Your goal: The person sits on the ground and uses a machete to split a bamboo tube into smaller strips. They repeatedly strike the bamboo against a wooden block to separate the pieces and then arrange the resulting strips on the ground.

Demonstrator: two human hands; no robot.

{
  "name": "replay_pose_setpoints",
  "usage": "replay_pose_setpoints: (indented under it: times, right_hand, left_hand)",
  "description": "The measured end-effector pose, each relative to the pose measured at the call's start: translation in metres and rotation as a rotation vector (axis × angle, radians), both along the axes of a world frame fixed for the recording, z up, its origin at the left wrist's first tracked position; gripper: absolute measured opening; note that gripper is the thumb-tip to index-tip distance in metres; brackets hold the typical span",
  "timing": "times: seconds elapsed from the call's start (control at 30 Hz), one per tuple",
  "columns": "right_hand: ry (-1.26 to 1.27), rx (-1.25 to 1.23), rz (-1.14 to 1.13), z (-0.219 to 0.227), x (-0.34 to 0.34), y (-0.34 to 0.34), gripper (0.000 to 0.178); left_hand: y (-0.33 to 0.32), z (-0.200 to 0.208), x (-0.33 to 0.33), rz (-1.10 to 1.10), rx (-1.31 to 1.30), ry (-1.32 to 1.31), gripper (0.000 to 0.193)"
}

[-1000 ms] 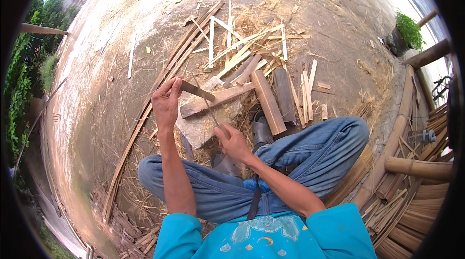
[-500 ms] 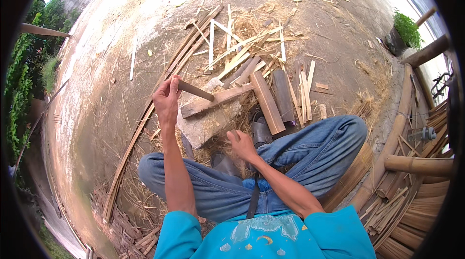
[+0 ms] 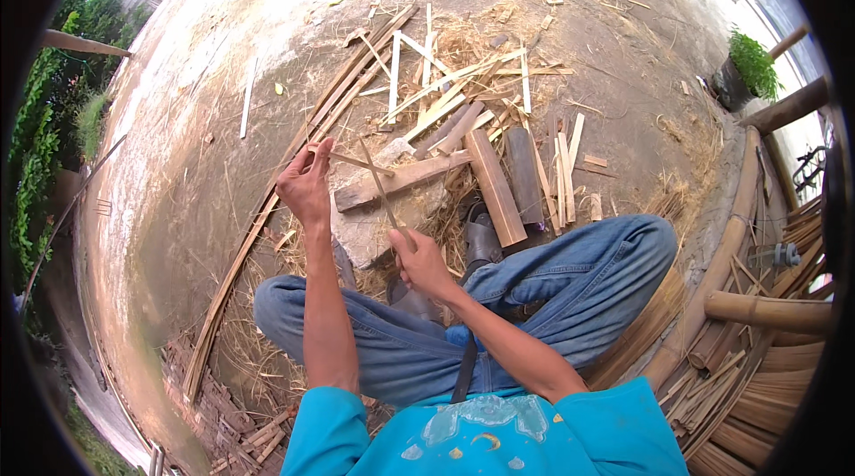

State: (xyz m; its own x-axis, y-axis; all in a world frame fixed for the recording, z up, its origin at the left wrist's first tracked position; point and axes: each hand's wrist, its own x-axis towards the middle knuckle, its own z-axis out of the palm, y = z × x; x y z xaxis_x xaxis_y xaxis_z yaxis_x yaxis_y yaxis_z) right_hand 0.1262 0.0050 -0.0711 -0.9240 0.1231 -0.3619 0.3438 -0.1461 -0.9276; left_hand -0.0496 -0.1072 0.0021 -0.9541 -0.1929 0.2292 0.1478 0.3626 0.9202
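My left hand is closed on the end of a short bamboo strip, pinched between thumb and fingers and turned nearly edge-on. The strip's far end is over a wooden block lying across a pale stone. In my right hand is a knife, its narrow blade pointing up and to the left. The blade crosses the strip in view; whether they touch I cannot tell. The knife's handle is mostly hidden by my fingers.
Thick split bamboo pieces lie right of the stone. Beyond is a pile of pale strips, and long strips run along the left. A bamboo rail and a potted plant stand at the right.
My right hand has moved up and left, bringing the knife blade up beside the strip. My left hand has turned the strip from its broad dark face to nearly edge-on.
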Motion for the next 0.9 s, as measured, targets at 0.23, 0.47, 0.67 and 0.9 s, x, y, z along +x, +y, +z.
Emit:
replay_pose_setpoints:
  times: [0.23, 0.47, 0.67, 0.9]
  right_hand:
    - [0.017, 0.176, -0.082, -0.032, 0.005, 0.01, 0.05]
    - [0.099, 0.564, -0.106, -0.115, 0.02, 0.02, 0.051]
    - [-0.189, 0.044, 0.03, -0.057, 0.018, 0.034, 0.052]
    - [-0.005, 0.261, -0.018, -0.03, 0.017, 0.045, 0.041]
  left_hand:
    - [-0.001, 0.004, -0.003, -0.014, 0.0, -0.033, 0.032]
    - [0.006, -0.003, -0.006, -0.046, 0.065, -0.033, 0.037]
    - [0.017, -0.072, -0.009, -0.134, 0.184, -0.119, 0.051]
    - [0.025, -0.117, -0.017, -0.321, 0.433, -0.375, 0.038]
